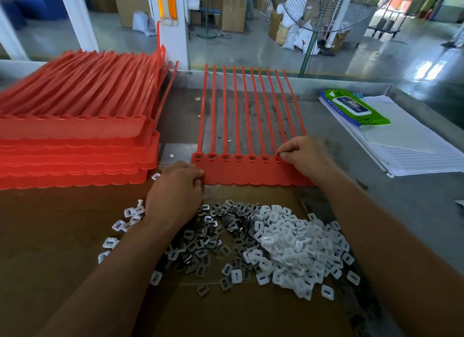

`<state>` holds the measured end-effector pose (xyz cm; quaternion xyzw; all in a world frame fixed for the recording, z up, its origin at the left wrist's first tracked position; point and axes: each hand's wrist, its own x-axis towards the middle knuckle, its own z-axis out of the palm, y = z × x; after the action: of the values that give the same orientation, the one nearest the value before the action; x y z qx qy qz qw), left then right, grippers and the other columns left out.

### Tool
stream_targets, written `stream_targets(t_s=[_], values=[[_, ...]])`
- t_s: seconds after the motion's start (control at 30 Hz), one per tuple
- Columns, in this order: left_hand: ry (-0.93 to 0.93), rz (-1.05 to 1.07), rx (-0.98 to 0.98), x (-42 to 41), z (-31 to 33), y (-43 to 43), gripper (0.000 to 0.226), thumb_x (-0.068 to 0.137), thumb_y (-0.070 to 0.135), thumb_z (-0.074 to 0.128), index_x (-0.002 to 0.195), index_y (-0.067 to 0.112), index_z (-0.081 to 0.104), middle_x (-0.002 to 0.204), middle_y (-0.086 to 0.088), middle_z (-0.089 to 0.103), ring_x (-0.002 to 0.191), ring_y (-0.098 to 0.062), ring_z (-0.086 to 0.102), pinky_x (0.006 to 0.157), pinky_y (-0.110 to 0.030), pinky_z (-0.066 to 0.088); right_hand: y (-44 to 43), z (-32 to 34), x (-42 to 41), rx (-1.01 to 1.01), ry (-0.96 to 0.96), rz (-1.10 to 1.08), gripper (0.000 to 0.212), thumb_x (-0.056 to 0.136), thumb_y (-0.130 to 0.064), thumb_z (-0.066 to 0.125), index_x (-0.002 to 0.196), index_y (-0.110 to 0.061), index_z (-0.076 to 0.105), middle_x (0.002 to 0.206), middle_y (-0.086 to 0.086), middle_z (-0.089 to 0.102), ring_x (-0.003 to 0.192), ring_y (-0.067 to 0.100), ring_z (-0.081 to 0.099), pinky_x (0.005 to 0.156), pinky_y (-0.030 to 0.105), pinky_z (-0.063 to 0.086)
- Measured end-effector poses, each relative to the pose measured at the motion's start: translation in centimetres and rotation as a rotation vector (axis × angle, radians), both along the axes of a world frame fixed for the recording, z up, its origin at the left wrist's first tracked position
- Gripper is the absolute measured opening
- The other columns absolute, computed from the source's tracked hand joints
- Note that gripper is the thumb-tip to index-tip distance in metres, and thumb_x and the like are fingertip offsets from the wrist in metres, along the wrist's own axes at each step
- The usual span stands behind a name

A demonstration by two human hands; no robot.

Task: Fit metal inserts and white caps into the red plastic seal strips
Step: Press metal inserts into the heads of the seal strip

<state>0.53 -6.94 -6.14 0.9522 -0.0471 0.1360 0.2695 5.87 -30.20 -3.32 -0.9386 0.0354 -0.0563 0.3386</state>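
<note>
A left hand (175, 186) pinches the left edge of a flat red plastic seal strip (251, 172), whose tails point away and whose socket row runs left to right between the hands. The right hand (306, 155), nearer the right-end sockets, pinches at the seventh. Grey metal inserts (213, 236) and white plastic caps (296, 248) lie heaped below.

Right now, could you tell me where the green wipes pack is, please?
Head view: the green wipes pack lies at right on the lined paper stack, beyond the right hand.
</note>
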Motion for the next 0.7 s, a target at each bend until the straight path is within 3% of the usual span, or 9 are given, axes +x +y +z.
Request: stream_targets(t_s=[0.2, 0.43, 0.53, 0.7], values=[[0.001, 0.005, 0.0, -0.03, 0.0, -0.07, 0.026, 0.085, 0.01, 0.052, 0.105, 0.012, 0.067, 0.116, -0.005, 0.062, 0.104, -0.021, 0.057, 0.087, -0.026, 0.039, 0.08, -0.04, 0.3, -0.092, 0.075, 0.048, 0.015, 0.086, -0.009, 0.059, 0.095, -0.01, 0.071, 0.107, 0.004, 0.066, 0.089, 0.007, 0.05, 0.086, 0.029, 0.042], [0.004, 0.001, 0.005, -0.06, -0.02, -0.03, 0.026, 0.085, 0.01, 0.051, 0.106, 0.011, 0.067, 0.116, -0.005, 0.061, 0.102, -0.02, 0.057, 0.085, -0.023, 0.037, 0.24, 0.02, 0.5, -0.095, 0.099, 0.015, 0.013, 0.083, -0.007, 0.062, 0.091, -0.01, 0.072, 0.103, 0.004, 0.068, 0.084, 0.006, 0.051, 0.087, 0.028, 0.044], [0.006, 0.0, 0.002, -0.06, 0.02, -0.06, 0.026, 0.085, 0.009, 0.051, 0.106, 0.011, 0.066, 0.117, -0.006, 0.061, 0.103, -0.02, 0.056, 0.087, -0.024, 0.037, 0.22, 0.19, 0.62, -0.025, 0.087, -0.023, 0.013, 0.078, -0.004, 0.067, 0.089, -0.009, 0.073, 0.098, 0.005, 0.07, 0.069, -0.002, 0.048, 0.081, 0.021, 0.039], [0.012, 0.004, -0.003, -0.08, 0.02, -0.06, 0.026, 0.085, 0.009, 0.051, 0.106, 0.011, 0.067, 0.116, -0.006, 0.061, 0.102, -0.021, 0.057, 0.085, -0.025, 0.038, 0.36, 0.72, 0.75, 0.05, 0.114, -0.08, 0.015, 0.072, -0.003, 0.072, 0.074, -0.017, 0.068, 0.096, 0.001, 0.069, 0.065, -0.005, 0.042, 0.078, 0.019, 0.036]])
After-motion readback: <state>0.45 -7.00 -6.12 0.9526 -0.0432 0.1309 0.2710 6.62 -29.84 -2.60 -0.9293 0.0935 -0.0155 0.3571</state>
